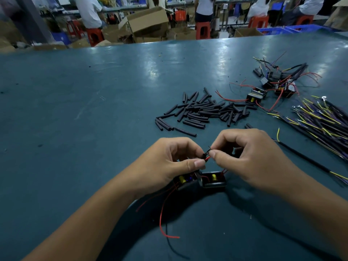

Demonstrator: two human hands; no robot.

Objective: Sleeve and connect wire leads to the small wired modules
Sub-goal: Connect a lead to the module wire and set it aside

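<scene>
Two small black modules with yellow parts lie side by side on the table just under my hands. My left hand pinches a red wire lead between thumb and fingers. My right hand pinches a short black sleeve at the tip of that lead. Both hands meet above the modules. More red leads trail from the modules toward me. A black cable with yellow and purple cores runs out to the right from under my right hand.
A heap of black sleeve pieces lies beyond my hands. More wired modules sit at the far right, with a bundle of yellow and purple wire leads beside them. Boxes, red stools and seated people stand behind the green table.
</scene>
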